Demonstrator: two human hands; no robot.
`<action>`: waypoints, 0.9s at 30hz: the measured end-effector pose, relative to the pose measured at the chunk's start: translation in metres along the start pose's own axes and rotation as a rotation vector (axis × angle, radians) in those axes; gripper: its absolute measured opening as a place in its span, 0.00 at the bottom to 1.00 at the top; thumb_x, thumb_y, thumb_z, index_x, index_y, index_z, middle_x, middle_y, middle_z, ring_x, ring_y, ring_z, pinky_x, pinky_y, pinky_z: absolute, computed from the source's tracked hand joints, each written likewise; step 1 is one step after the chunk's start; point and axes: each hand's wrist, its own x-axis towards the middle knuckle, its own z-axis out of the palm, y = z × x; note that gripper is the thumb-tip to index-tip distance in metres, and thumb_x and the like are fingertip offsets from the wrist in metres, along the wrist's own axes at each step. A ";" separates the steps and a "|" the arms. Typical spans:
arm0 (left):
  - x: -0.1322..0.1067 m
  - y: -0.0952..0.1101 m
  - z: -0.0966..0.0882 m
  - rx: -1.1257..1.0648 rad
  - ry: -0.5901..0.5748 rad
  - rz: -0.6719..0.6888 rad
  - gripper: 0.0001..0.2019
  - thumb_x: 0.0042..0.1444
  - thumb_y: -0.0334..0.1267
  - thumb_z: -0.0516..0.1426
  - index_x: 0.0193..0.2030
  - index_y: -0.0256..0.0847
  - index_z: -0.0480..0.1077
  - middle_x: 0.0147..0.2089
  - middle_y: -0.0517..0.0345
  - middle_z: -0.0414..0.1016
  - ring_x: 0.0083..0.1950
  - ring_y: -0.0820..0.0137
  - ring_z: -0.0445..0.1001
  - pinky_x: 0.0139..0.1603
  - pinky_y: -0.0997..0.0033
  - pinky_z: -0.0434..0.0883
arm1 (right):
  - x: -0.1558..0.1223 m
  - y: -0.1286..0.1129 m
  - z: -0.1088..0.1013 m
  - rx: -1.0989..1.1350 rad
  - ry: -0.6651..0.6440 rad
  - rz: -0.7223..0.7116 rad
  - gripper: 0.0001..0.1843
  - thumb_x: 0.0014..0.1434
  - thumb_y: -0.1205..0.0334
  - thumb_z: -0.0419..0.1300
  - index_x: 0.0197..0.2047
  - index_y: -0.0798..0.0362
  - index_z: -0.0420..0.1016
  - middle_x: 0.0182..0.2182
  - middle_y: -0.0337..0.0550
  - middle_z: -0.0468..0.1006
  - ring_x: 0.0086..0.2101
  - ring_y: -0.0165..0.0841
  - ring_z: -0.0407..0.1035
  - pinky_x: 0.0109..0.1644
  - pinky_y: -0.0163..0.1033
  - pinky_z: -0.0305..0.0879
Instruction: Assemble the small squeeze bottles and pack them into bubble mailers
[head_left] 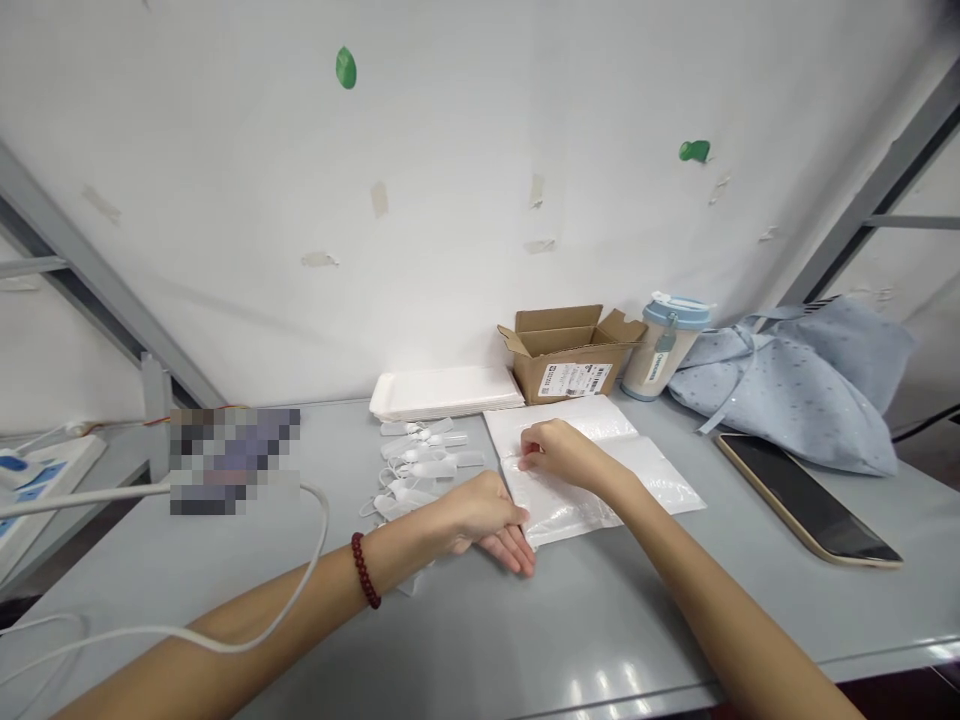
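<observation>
A white padded mailer (pixel 592 500) lies flat on the grey table, a fold running across it. My left hand (pixel 480 520) is at its near left edge, thumb over the corner and fingers stretched out lower down, so the edge sits at the grip. Over the left part of the mailer is my right hand (pixel 559 450), its fingers curled into a pinch; what is between the fingertips is hidden. Left of the mailer, several small clear plastic pieces with white loops (pixel 431 465) lie in a column, partly covered by my left hand and forearm.
Behind stand a stack of white trays (pixel 450 392), an open cardboard box (pixel 570 365) and a blue-lidded cup (pixel 664 350). A light blue bag (pixel 795 385) and a phone (pixel 810 500) lie right. A white cable (pixel 319 530) crosses over my left forearm.
</observation>
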 end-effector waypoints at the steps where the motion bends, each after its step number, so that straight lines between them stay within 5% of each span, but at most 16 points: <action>1: -0.003 0.003 0.000 0.037 0.009 0.022 0.19 0.56 0.34 0.49 0.16 0.33 0.68 0.25 0.43 0.79 0.27 0.67 0.78 0.29 0.70 0.75 | 0.000 0.000 0.000 0.003 0.000 -0.001 0.05 0.52 0.64 0.61 0.25 0.53 0.72 0.26 0.39 0.76 0.27 0.30 0.66 0.27 0.32 0.51; 4: -0.008 0.013 -0.015 0.181 0.150 0.124 0.15 0.54 0.34 0.50 0.22 0.33 0.71 0.27 0.45 0.79 0.26 0.64 0.78 0.27 0.68 0.74 | 0.000 0.000 -0.003 -0.001 0.017 0.000 0.05 0.51 0.63 0.62 0.25 0.53 0.72 0.26 0.38 0.76 0.27 0.31 0.67 0.31 0.33 0.53; 6: -0.008 0.021 -0.038 0.273 0.374 0.223 0.12 0.55 0.34 0.49 0.29 0.33 0.72 0.32 0.46 0.80 0.30 0.65 0.78 0.29 0.68 0.74 | 0.000 -0.001 -0.005 -0.015 0.051 0.009 0.06 0.51 0.61 0.63 0.26 0.54 0.71 0.27 0.39 0.76 0.29 0.32 0.67 0.35 0.35 0.54; 9: -0.001 0.025 -0.083 0.459 0.742 0.355 0.13 0.55 0.35 0.48 0.38 0.35 0.72 0.43 0.47 0.77 0.46 0.61 0.74 0.45 0.63 0.71 | -0.001 -0.003 -0.009 -0.031 0.118 0.019 0.09 0.51 0.58 0.63 0.29 0.54 0.70 0.29 0.41 0.76 0.32 0.34 0.68 0.40 0.39 0.54; 11: 0.006 0.022 -0.110 0.593 0.870 0.395 0.11 0.52 0.34 0.52 0.38 0.36 0.73 0.45 0.46 0.76 0.51 0.58 0.70 0.51 0.59 0.66 | -0.001 -0.004 -0.010 -0.034 0.164 0.012 0.09 0.52 0.57 0.63 0.29 0.54 0.70 0.29 0.41 0.76 0.32 0.35 0.68 0.41 0.40 0.54; 15: 0.018 0.007 -0.138 0.819 0.945 0.423 0.09 0.49 0.33 0.55 0.35 0.37 0.76 0.40 0.47 0.77 0.51 0.54 0.68 0.50 0.60 0.66 | 0.000 -0.006 -0.009 -0.039 0.231 -0.022 0.08 0.53 0.61 0.63 0.28 0.54 0.69 0.27 0.41 0.77 0.31 0.35 0.68 0.40 0.39 0.54; 27: 0.023 0.005 -0.151 1.218 0.886 0.500 0.12 0.48 0.25 0.51 0.27 0.37 0.75 0.32 0.48 0.77 0.39 0.62 0.71 0.37 0.69 0.66 | 0.001 -0.007 -0.002 -0.061 0.256 -0.038 0.07 0.55 0.62 0.61 0.28 0.54 0.68 0.26 0.40 0.76 0.30 0.33 0.68 0.41 0.40 0.54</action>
